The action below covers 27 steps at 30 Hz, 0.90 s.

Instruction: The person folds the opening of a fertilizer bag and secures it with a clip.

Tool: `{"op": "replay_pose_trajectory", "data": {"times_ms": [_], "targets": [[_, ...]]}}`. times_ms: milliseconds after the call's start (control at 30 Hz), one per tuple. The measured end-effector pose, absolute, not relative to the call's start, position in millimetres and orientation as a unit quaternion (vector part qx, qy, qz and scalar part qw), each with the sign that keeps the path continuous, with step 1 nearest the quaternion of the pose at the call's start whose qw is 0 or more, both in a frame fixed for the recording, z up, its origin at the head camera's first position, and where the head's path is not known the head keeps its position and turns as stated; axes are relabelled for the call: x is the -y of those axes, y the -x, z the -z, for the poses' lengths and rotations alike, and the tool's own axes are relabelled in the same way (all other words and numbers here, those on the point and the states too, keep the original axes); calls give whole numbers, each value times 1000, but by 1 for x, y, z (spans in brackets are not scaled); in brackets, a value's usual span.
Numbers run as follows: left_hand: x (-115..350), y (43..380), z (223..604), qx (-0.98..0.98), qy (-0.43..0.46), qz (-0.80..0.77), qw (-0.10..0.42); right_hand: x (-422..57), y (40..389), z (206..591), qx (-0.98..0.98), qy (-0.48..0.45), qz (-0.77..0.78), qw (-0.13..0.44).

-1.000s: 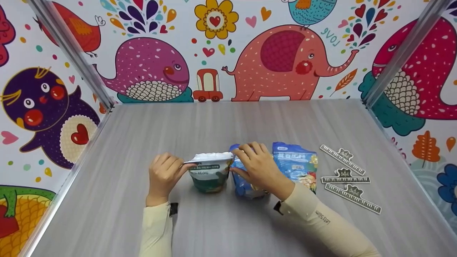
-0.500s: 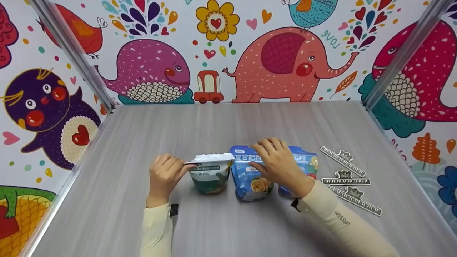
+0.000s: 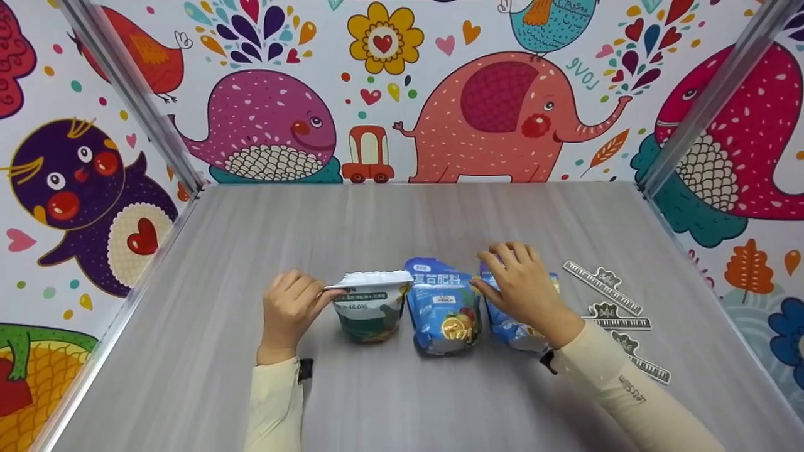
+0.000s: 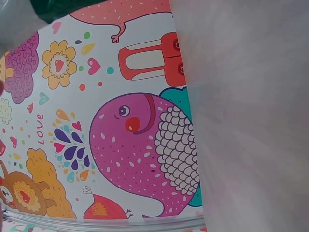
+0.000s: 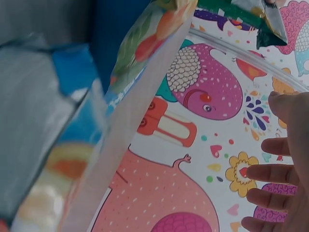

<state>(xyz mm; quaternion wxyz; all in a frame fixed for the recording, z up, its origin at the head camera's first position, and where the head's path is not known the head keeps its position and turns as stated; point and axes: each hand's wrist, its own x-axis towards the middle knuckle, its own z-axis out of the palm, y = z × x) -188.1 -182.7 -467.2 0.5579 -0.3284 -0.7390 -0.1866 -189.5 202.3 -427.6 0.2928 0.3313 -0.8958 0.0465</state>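
Pouches (image 3: 446, 307) stand three in a row on the grey table (image 3: 251, 245). At the left is the green pouch (image 3: 370, 319), its pale top looking folded over, and we see the left hand (image 3: 294, 311) pinching the left end of that top between thumb and fingers. Its right end comes close to the middle pouch (image 3: 433, 300); whether they touch we cannot tell. The right hand (image 3: 527, 292) is over the right pouch (image 3: 518, 336), hiding much of it; its fingers are spread and curl round nothing, though we cannot be sure that none brushes the film. Farther right lie three clips (image 3: 604, 287) with piano-key bars, two of them partly behind the right sleeve (image 3: 619, 383). We judge the green pouch soft and rather slick, a thin film over a fuller bottom that gives it some weight. Its belly would likely dent or slide under a squeeze, so we would take it by the two ends of the top, flat between thumb and fingers, and keep the pull even lest the fold spring open.
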Motion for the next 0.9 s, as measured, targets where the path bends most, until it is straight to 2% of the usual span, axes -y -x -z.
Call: {"op": "replay_pose_trajectory", "data": {"times_ms": [667, 900], "targets": [[183, 188, 467, 739, 325, 185, 561, -250, 191, 433, 903, -305, -12, 302], [184, 188, 468, 743, 321, 187, 557, -262, 191, 434, 924, -279, 7, 263]]}}
